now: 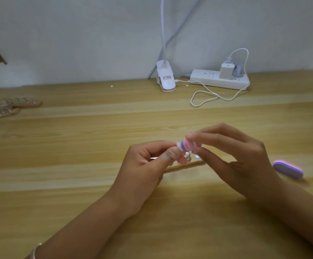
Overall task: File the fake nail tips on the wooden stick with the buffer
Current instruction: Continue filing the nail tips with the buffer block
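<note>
Buffer (pixel 244 145) in right hand (pixel 245 161), against nail tip (pixel 178 144); stick (pixel 186 165) in left hand (pixel 148 165)

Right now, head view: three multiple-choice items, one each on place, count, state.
1. The spare buffer lies: A) on the table, right of the right hand; B) beside the power strip; C) under the lamp clip.
2. Buffers in view: A) one; B) two; C) three.
3. The right hand: A) lies flat; B) pinches a buffer; C) pulls a plug.
Answers: 1A, it lies past the right wrist. 2B, one held, one lying. 3B, fingertips pinch it above the wooden stick in the left hand grip.
</note>
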{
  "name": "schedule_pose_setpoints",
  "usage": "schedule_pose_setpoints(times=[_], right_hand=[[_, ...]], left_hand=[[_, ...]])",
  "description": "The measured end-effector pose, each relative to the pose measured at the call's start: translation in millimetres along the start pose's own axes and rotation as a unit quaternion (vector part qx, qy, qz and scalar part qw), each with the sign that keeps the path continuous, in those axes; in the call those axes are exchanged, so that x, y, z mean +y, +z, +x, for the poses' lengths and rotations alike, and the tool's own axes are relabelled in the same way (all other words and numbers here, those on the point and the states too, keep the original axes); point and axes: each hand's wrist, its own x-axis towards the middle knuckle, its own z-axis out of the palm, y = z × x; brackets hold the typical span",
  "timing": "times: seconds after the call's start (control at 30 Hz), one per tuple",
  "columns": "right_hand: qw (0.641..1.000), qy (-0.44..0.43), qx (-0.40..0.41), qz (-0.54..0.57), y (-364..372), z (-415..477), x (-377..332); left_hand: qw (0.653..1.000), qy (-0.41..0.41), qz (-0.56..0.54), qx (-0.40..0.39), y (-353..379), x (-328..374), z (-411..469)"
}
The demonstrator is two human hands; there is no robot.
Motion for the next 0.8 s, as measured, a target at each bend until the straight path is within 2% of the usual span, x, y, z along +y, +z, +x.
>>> schedule_pose_setpoints(times=[0.1,0.23,0.37,0.5,0.63,0.8], right_hand=[[0.999,-0.041,-0.013,0.005,6.2,0.4,-6.8],[1.0,0.004,-0.005,-0.008,2.7,2.1,-1.5],[0.999,-0.035,-0.02,0.012,6.6,-0.1,-7.3],[1.0,0.004,-0.022,0.008,1.0,1.1,1.0],[0.998,-0.04,-0.055,0.005,6.4,-0.9,-3.5],[0.998,-0.017,-0.054,-0.014,4.4,-1.4,1.6]], left_hand=[[0.999,0.037,0.005,-0.027,1.8,-0.3,-0.7],[0.999,0.037,-0.007,-0.015,1.9,0.4,-0.1],[0.998,0.048,0.005,-0.04,3.6,2.1,-1.9],[0.993,0.067,0.099,0.0,1.5,1.1,-2.0],[0.969,0.124,0.211,0.032,-0.2,1.0,-4.5],[0.956,0.125,0.261,0.038,-0.3,0.2,-4.0]])
